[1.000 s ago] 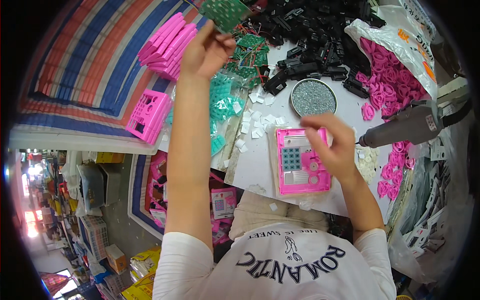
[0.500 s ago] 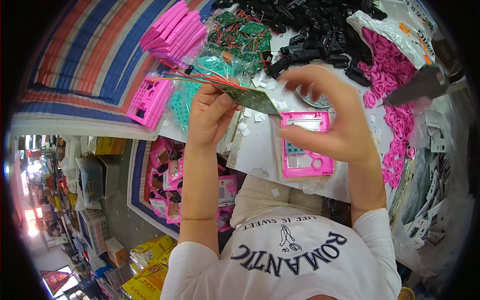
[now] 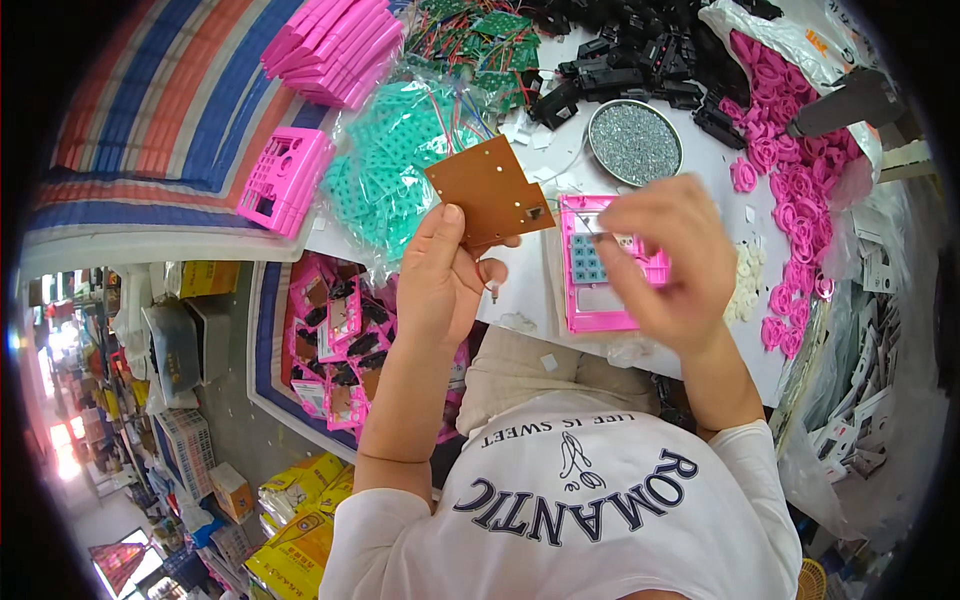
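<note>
My left hand (image 3: 445, 275) is closed on the lower edge of a circuit board (image 3: 490, 190), tilted with its plain brown face showing. Thin red and blue wires (image 3: 468, 118) rise behind it, and a small metal-tipped piece (image 3: 493, 291) dangles by my fingers. My right hand (image 3: 675, 260), smeared by motion, hovers over a pink plastic case (image 3: 603, 322). Its thumb and forefinger come together near a thin, wire-like line at the board's right; what they pinch is too blurred to name. A grey-blue keypad (image 3: 586, 262) sits in the case, whose right part is hidden by this hand.
A round dish of small metal screws (image 3: 635, 142) stands behind the case. Further back are green circuit boards (image 3: 500, 50) and black plastic parts (image 3: 640, 65). Pink rings (image 3: 795, 215) lie right; bagged teal keypads (image 3: 385, 165) and stacked pink cases (image 3: 335, 50) lie left.
My left hand has turned the circuit board from its green side to its brown face. My right hand has moved lower, its spread fingers drawn together over the case. The screw dish is now uncovered.
</note>
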The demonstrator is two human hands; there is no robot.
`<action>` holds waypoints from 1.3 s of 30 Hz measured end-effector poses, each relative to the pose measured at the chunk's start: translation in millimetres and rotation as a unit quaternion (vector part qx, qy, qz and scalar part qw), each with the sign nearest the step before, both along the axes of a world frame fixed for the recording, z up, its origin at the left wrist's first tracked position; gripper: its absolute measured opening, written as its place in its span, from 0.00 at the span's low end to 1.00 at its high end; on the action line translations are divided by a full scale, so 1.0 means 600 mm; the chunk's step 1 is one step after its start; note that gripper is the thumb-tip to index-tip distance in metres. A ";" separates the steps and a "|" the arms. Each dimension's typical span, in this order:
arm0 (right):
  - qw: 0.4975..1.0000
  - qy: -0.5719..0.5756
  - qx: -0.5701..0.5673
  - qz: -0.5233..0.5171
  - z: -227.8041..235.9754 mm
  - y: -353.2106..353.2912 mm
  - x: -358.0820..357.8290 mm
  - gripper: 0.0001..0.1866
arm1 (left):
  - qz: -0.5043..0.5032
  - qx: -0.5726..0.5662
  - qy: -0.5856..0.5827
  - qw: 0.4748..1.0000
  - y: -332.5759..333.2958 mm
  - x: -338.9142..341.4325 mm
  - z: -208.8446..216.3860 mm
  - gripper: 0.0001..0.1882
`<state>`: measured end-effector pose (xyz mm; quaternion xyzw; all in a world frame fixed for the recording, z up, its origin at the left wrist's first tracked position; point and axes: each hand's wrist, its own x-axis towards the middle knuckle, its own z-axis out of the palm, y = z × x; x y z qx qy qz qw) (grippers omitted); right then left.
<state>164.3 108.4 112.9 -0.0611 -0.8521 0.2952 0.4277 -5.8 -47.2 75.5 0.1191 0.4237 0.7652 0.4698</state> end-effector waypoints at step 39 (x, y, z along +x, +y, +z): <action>0.989 -0.063 0.074 -0.109 -0.017 -0.013 0.003 0.19 | -0.119 0.128 -0.060 0.983 0.025 0.040 -0.064 0.21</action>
